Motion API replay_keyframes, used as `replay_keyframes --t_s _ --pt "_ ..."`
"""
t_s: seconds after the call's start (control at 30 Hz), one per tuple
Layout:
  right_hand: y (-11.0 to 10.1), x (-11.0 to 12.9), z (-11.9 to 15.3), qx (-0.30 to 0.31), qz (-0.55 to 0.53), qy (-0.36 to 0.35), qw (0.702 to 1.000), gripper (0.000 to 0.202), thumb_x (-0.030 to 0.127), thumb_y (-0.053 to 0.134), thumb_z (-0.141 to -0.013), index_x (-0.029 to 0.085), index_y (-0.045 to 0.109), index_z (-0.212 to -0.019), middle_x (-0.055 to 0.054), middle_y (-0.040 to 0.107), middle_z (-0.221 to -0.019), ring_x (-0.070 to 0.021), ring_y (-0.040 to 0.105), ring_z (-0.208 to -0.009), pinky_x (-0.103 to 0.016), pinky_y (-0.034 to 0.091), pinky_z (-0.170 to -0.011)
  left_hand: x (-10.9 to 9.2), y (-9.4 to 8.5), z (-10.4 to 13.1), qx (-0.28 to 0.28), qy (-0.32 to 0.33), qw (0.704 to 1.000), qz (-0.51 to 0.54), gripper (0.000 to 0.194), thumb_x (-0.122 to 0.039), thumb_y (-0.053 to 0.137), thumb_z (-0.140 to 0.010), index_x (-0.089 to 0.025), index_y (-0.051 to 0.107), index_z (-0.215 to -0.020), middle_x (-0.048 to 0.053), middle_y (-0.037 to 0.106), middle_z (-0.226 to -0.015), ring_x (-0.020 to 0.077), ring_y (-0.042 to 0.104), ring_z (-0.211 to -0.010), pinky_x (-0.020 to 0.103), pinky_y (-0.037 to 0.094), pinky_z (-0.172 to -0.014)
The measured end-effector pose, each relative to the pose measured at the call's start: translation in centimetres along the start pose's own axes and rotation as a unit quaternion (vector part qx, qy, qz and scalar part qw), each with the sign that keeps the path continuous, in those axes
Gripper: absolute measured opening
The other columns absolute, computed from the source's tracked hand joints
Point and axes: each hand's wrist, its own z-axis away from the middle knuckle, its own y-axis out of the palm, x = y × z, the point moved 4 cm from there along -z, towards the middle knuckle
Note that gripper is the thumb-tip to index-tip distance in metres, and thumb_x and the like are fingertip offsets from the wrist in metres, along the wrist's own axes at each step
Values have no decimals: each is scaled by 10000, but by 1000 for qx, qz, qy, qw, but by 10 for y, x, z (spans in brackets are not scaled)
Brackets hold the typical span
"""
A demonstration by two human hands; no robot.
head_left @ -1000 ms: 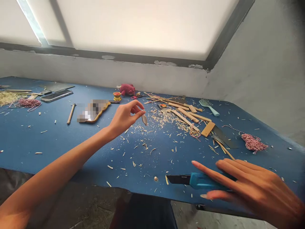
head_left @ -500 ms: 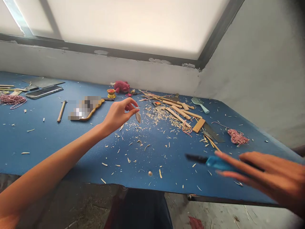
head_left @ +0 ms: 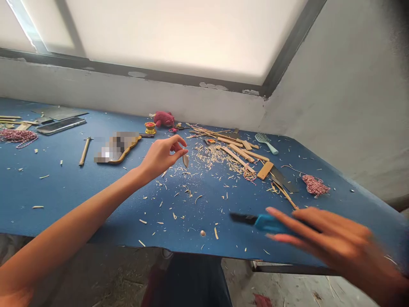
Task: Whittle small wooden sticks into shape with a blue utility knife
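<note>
My left hand (head_left: 166,154) is closed in a pinch above the blue table (head_left: 105,200). A small pale, flat, pointed piece (head_left: 185,160) hangs from its fingertips; its kind is unclear. At the lower right, my right hand (head_left: 332,238) is closed around a blue-handled knife (head_left: 271,224), slightly blurred by motion. The dark blade points left, over the front part of the table and well apart from the pale piece. Beyond my left hand lies a heap of wood shavings (head_left: 211,155).
Bamboo strips (head_left: 238,152) and a flat wooden block (head_left: 265,170) lie right of the shavings. Farther right are a red-and-white cord bundle (head_left: 315,185) and a pale green hairbrush (head_left: 266,142). A wood-framed mirror (head_left: 123,158), a small hammer (head_left: 84,151) and a phone (head_left: 62,125) lie left.
My right hand has moved left with the knife, bringing the blade closer to the table's middle. My left hand keeps its pinch on the pale piece, nearly still. The view has shifted slightly.
</note>
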Motion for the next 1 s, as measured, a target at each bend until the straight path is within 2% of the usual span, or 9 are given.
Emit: replay_keyframes --t_s 0.13,0.33,0.43,0.53,0.6,0.77,0.83,0.9,1.0 --pt "36 16 -13 47 -46 -77 995 473 328 606 -817 291 506 -1278 -3 590 -773 -106 539 -673 -249 404 -618 3 1 0 14 1 1000 -5 199 -360 549 -811 -217 604 -938 15 691 -778 131 599 -699 281 434 -666" --pt "31 -82 -25 11 182 79 980 353 419 497 -868 245 634 -1143 -34 553 -674 -108 464 -552 -268 216 -472 3 1 -1 18 6 1000 -17 181 -347 550 -808 -225 601 -933 10 694 -778 134 601 -702 285 427 -672" --pt "21 -42 -41 -6 116 57 992 371 373 537 -858 284 575 -1216 -29 587 -759 -116 500 -625 -253 300 -526 4 0 -1 15 8 1000 -21 188 -354 553 -804 -227 607 -932 11 692 -768 134 598 -693 283 423 -670" --pt "33 23 -54 32 -28 -80 996 444 361 584 -832 312 511 -1267 6 580 -756 -93 495 -646 -246 374 -614 7 0 -2 11 6 1000 -22 196 -357 554 -801 -223 610 -933 14 688 -758 134 596 -685 278 419 -662" --pt "48 29 -59 49 -33 -103 993 424 370 571 -840 309 519 -1257 9 580 -755 -87 492 -648 -239 368 -610 9 -1 -2 9 5 1000 -26 195 -351 557 -797 -225 612 -935 13 685 -756 135 596 -687 280 417 -665" --pt "67 -70 -69 29 187 38 981 413 449 364 -921 212 648 -1104 -28 563 -717 -79 481 -592 -230 230 -489 13 -8 -5 -10 -2 999 -39 191 -346 570 -784 -239 619 -934 8 680 -750 141 590 -687 295 411 -678" --pt "59 -85 -73 23 209 74 975 434 457 349 -923 208 632 -1137 -34 564 -727 -88 487 -611 -240 219 -489 15 -12 -6 -16 -3 999 -43 189 -344 569 -782 -239 620 -931 13 683 -758 144 590 -686 300 408 -681" --pt "47 -63 -77 16 174 75 982 394 444 415 -905 237 599 -1185 -33 582 -778 -100 500 -657 -244 256 -519 17 -15 -7 -20 -7 999 -48 189 -339 568 -783 -235 620 -932 19 687 -769 148 594 -691 302 404 -685" --pt "35 18 -84 21 35 -10 999 358 418 514 -865 281 588 -1188 -11 585 -780 -97 488 -664 -243 328 -588 23 -17 -8 -18 -21 998 -52 193 -337 574 -778 -232 621 -934 21 688 -766 151 598 -696 299 400 -683"
